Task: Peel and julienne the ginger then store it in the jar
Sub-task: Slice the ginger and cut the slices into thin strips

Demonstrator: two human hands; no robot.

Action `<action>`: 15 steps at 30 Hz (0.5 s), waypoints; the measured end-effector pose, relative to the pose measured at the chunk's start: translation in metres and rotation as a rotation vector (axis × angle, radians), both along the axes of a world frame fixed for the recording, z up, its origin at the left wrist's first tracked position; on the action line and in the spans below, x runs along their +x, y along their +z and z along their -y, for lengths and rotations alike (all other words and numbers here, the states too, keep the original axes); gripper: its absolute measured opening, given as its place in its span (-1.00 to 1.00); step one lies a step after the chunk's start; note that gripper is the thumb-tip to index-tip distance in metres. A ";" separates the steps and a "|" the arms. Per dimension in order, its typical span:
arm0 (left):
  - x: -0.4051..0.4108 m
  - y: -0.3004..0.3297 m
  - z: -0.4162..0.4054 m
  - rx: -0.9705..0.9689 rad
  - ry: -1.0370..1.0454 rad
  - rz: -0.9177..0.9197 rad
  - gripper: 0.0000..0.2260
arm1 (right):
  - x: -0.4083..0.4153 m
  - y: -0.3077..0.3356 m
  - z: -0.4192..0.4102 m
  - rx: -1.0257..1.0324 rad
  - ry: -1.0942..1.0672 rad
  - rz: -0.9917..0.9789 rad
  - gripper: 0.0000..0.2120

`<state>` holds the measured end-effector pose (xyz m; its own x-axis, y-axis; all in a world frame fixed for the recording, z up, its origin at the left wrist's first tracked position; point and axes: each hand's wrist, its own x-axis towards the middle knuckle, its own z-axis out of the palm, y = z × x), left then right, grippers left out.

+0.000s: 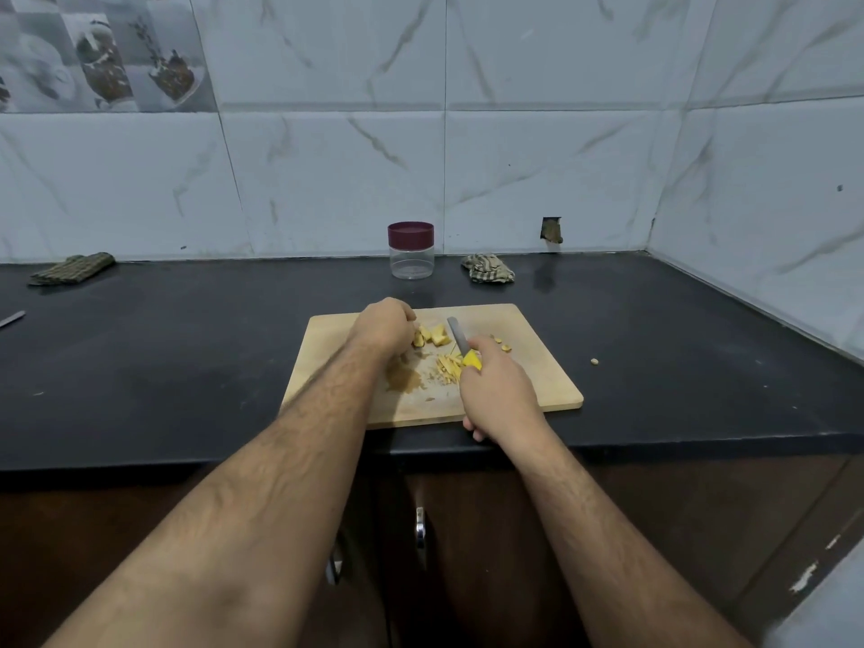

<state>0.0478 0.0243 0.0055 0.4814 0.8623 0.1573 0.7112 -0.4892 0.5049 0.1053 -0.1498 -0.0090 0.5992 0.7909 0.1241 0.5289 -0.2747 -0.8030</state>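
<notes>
Ginger pieces point(432, 335): a few peeled yellow chunks lie on the cutting board, near its far edge and a little left of the middle, just beside the left hand's fingers.
Ginger strips point(449, 367): a small heap of thin cut sticks lies near the middle of the board, just beside the knife handle.
Other bits point(501, 343): two or three small pieces lie to the right of the blade, toward the far right part of the board.
Peel scraps point(403, 378): brownish crumbs lie on the left half of the board, under the left wrist.
Left hand point(383, 326): the fingers are curled down at the ginger pieces; if they pinch one of them I cannot tell.
Right hand point(498, 390): it grips the yellow handle of the knife point(458, 341); the grey blade points to the far edge of the board.
Cutting board point(537, 367): wooden, it lies at the front edge of the black counter point(187, 343).
Jar point(411, 250): clear, with the dark red lid on, it stands at the back edge of the counter by the wall, well apart from the board.
Cloths: one checked cloth point(487, 268) lies just right of the jar; one green cloth point(72, 268) lies at the back left.
Loose piece point(594, 362): a small bit lies on the counter, right of the board.
</notes>
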 end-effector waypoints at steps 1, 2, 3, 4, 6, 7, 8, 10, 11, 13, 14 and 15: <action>0.001 0.000 -0.003 -0.008 -0.003 -0.015 -0.81 | 0.000 -0.001 0.000 0.007 0.001 0.001 -0.57; 0.002 0.001 -0.005 -0.017 -0.008 -0.024 -0.83 | 0.001 -0.002 -0.001 0.012 0.003 0.002 -0.58; 0.002 0.001 -0.007 -0.030 -0.011 -0.026 -0.85 | 0.001 -0.003 -0.001 0.016 0.003 0.003 -0.59; 0.001 0.002 -0.009 -0.042 -0.012 -0.018 -0.87 | 0.002 -0.003 -0.001 0.022 0.003 0.002 -0.60; -0.001 0.002 -0.011 -0.057 -0.006 0.022 -0.89 | 0.003 -0.004 -0.001 0.030 0.002 -0.007 -0.60; -0.002 0.001 -0.011 -0.058 0.001 0.055 -0.90 | 0.004 -0.005 -0.001 0.031 0.001 -0.009 -0.60; -0.003 0.000 -0.010 -0.057 0.008 0.088 -0.90 | 0.004 -0.005 -0.001 0.034 0.000 -0.010 -0.60; -0.004 -0.002 -0.008 -0.055 0.015 0.130 -0.95 | 0.003 -0.005 -0.001 0.038 -0.005 -0.001 -0.62; -0.005 -0.003 -0.007 -0.059 0.018 0.146 -0.98 | 0.002 -0.006 -0.001 0.037 -0.008 0.012 -0.62; -0.007 -0.004 -0.004 -0.075 0.029 0.192 -0.97 | 0.001 -0.006 0.000 0.034 -0.012 0.034 -0.63; -0.008 -0.003 -0.004 -0.088 0.039 0.220 -0.95 | 0.001 -0.007 -0.001 0.036 -0.014 0.043 -0.63; -0.009 -0.003 -0.003 -0.100 0.048 0.242 -0.94 | 0.001 -0.007 0.000 0.037 -0.018 0.054 -0.63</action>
